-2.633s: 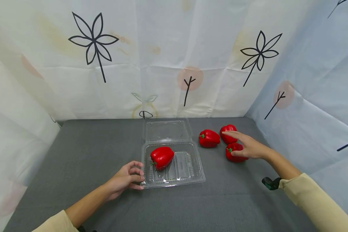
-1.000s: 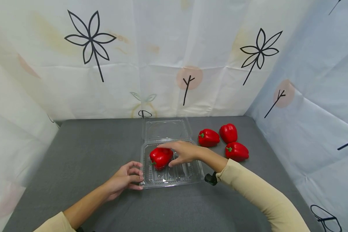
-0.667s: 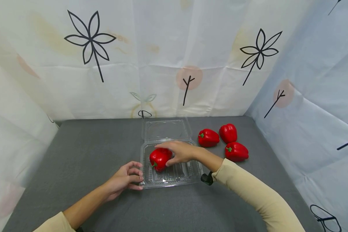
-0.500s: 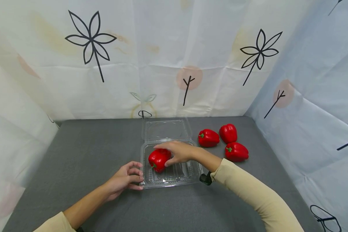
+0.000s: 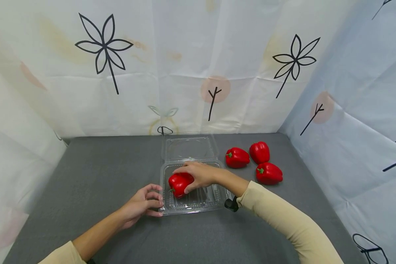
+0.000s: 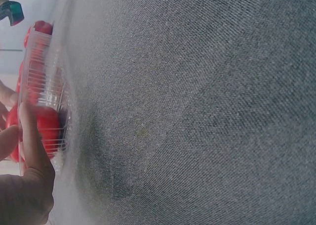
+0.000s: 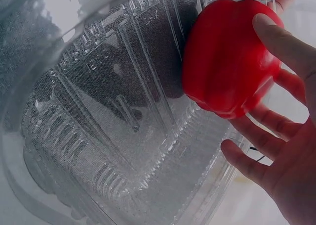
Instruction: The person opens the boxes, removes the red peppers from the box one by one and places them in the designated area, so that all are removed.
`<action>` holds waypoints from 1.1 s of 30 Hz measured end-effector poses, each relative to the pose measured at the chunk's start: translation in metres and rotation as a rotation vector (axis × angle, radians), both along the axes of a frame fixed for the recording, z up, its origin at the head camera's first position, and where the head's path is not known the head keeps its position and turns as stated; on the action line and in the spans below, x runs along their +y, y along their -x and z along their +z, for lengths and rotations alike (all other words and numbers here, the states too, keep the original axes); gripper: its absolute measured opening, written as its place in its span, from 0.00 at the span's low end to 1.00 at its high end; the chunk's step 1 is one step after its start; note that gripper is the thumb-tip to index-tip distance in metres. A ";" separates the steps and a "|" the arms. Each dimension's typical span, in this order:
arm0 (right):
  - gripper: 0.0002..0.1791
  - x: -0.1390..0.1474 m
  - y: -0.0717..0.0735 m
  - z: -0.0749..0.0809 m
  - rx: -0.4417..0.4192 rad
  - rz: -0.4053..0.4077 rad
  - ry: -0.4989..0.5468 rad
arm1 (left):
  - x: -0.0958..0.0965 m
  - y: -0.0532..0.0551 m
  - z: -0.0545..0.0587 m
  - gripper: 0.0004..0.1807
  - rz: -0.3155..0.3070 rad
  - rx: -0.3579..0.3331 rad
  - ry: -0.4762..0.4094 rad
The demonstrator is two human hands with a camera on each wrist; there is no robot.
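A clear plastic clamshell container (image 5: 214,206) lies on the table with its lid (image 5: 191,148) folded back. One red bell pepper (image 5: 179,186) is inside, by the left wall. My right hand (image 5: 200,175) holds this pepper from above and the right; the thumb (image 7: 284,39) presses its side, and several fingers reach around it in the right wrist view. At the container's left edge, my left hand (image 5: 143,202) grips the rim between thumb and fingers, and the pepper (image 6: 48,128) shows through the wall in the left wrist view.
To the right of the container, three more red bell peppers lie close together: one nearest the lid (image 5: 237,157), one behind (image 5: 259,152) and one in front (image 5: 269,173). A patterned white curtain (image 5: 184,73) rises at the back, with cloth on both sides.
My right hand has left the peppers on the right and come over the container to the pepper inside. That pepper has shifted slightly left and nearer. My left hand has stayed at the rim.
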State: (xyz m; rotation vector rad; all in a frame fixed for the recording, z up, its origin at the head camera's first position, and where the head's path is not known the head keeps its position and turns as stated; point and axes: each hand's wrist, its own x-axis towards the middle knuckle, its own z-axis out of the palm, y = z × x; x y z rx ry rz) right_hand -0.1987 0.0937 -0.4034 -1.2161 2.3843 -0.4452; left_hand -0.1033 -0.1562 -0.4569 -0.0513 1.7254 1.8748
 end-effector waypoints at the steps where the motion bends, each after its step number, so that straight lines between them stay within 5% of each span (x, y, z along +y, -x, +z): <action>1: 0.39 0.000 0.000 0.000 0.003 0.001 0.001 | 0.000 0.000 0.000 0.32 0.000 0.001 0.000; 17: 0.38 0.020 -0.003 0.008 0.042 -0.037 -0.041 | 0.000 -0.001 0.001 0.32 -0.009 0.032 -0.021; 33: 0.38 0.083 -0.006 0.033 0.053 -0.106 0.036 | -0.001 -0.004 0.000 0.31 -0.010 0.069 -0.043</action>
